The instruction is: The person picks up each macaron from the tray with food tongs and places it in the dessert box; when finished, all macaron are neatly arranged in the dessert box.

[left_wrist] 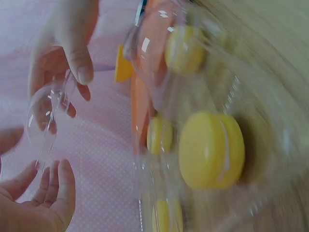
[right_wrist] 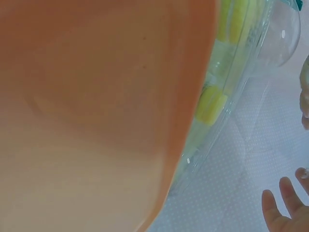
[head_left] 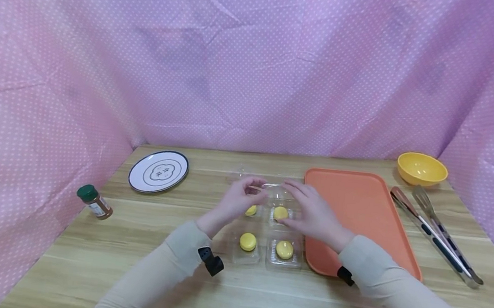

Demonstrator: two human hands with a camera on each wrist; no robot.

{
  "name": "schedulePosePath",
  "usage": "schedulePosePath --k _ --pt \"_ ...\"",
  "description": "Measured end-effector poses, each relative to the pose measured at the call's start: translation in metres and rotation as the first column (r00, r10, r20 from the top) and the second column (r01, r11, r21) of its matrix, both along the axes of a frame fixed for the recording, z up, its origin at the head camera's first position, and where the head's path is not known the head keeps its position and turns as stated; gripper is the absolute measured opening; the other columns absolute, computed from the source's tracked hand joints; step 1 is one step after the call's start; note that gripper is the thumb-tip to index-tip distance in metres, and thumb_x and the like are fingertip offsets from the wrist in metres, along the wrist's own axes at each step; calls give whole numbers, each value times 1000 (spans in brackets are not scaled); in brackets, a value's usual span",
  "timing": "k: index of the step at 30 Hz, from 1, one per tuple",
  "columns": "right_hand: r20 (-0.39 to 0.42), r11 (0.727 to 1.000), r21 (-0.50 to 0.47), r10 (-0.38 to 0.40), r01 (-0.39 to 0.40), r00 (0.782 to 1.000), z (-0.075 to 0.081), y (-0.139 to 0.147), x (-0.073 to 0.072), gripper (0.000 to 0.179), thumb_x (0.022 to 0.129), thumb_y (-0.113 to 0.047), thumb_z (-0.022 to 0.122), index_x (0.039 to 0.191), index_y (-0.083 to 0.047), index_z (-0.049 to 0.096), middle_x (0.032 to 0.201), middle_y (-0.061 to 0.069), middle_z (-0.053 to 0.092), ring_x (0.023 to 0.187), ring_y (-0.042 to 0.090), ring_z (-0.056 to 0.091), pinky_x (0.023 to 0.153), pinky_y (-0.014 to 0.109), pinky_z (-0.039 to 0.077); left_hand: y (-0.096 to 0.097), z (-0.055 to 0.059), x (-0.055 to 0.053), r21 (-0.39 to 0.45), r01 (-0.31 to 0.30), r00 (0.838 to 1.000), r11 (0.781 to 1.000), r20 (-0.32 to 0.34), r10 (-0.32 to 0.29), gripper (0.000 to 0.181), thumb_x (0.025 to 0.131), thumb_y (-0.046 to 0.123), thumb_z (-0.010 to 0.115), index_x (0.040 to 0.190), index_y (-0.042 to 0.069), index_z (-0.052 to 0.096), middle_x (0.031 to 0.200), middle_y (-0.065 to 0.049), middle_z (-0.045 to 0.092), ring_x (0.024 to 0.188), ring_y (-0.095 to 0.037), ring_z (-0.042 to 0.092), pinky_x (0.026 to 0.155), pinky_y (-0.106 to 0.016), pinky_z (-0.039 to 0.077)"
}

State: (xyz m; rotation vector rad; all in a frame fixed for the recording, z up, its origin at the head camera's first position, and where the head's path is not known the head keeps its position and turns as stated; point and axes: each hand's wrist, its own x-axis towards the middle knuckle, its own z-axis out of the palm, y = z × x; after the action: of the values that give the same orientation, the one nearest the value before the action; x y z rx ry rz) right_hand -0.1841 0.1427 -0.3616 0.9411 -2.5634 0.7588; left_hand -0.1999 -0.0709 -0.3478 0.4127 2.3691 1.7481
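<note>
Over at the left of the frame, the green-capped jar (head_left: 94, 202) sits close to the left edge of the counter (head_left: 233, 306), with the dotted pink curtain (head_left: 258, 63) just past it. The white plate (head_left: 147, 180) lies higher up, near the back edge, and a wide stretch of wood grain shows between it and the centre, leaving elbow room there and along the bottom of the frame.

The left hand (head_left: 243, 194) reaches up from lower left, thumb and fingers curved inward. The hands stand a little apart, facing each other, and between them both grip a clear dome (left_wrist: 42, 116), seen best at the left of the left wrist view. Beneath, at the centre, clear plastic containers (head_left: 244, 259) hold four yellow macarons (head_left: 247, 242), one in each, the upper pair close under the hands. The right hand (head_left: 314, 211) slants in from lower right, thumb low, forefinger stretched out above it.

Right of that it's tight: the orange tray (head_left: 352, 203) runs its left rim just beside the containers, with the right forearm crossing above its lower part. Metal tongs (head_left: 427, 230) lie aslant by its right rim, and the yellow bowl (head_left: 420, 182) sits upper right, near the back corner.
</note>
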Motion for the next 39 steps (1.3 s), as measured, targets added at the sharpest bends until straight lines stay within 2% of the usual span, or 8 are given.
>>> schedulePosePath --k 3,7,10,13,20,29,36,39 --pt "33 1000 7 -1 0 999 1 2 -1 81 70 -29 83 137 -3 46 140 15 47 126 35 45 105 51 39 -4 -3 0 -209 74 978 975 -178 -112 58 81 14 74 133 2 50 134 -15 47 115 -28 54 92 -37 52" --pt "96 1000 -2 -10 10 995 3 4 -1 81 70 -27 83 137 -1 45 142 17 45 128 38 42 106 54 36 -6 -3 0 -451 88 884 888 -375 -278 79 73 19 82 139 -1 43 141 -17 41 127 -32 44 106 -44 40" --pt "145 1000 -9 -23 24 989 5 5 -2 81 71 -26 83 138 -1 44 143 18 44 130 39 40 107 56 34 -6 -1 -1 -568 43 818 822 -453 -356 83 71 23 83 139 -2 42 141 -17 43 131 -32 40 112 -45 33" --pt "170 999 -4 -31 32 985 6 5 -3 82 72 -28 82 139 -2 43 142 18 44 130 39 40 108 56 34 -6 1 -3 -628 18 795 778 -463 -392 81 74 25 81 139 -3 42 141 -18 44 131 -31 39 113 -44 31" --pt "184 998 54 -21 11 983 6 7 -7 79 72 -25 82 138 0 45 140 20 46 127 41 43 104 57 37 -3 1 -8 -704 20 811 710 -404 -424 75 77 26 78 138 0 44 140 -14 47 130 -29 41 112 -41 33" --pt "279 985 170 -11 -38 960 3 14 -21 78 78 -28 76 141 -1 40 142 21 44 130 43 39 107 58 33 7 0 -19 -777 83 871 624 -248 -425 74 78 26 77 140 4 43 142 -12 45 131 -28 42 112 -41 33" --pt "311 976 205 10 -77 950 -2 15 -32 76 78 -28 76 139 1 42 138 21 48 126 41 44 106 56 36 12 -5 -26 -826 126 872 550 -172 -458 76 81 26 74 142 -1 37 147 -17 37 133 -30 41 111 -38 35" --pt "328 972 212 22 -96 945 -4 15 -34 76 78 -28 77 139 0 43 135 20 51 119 37 51 102 53 41 13 -7 -26 -836 129 868 534 -165 -468 76 80 25 75 141 -2 39 147 -19 37 134 -32 39 112 -41 33"
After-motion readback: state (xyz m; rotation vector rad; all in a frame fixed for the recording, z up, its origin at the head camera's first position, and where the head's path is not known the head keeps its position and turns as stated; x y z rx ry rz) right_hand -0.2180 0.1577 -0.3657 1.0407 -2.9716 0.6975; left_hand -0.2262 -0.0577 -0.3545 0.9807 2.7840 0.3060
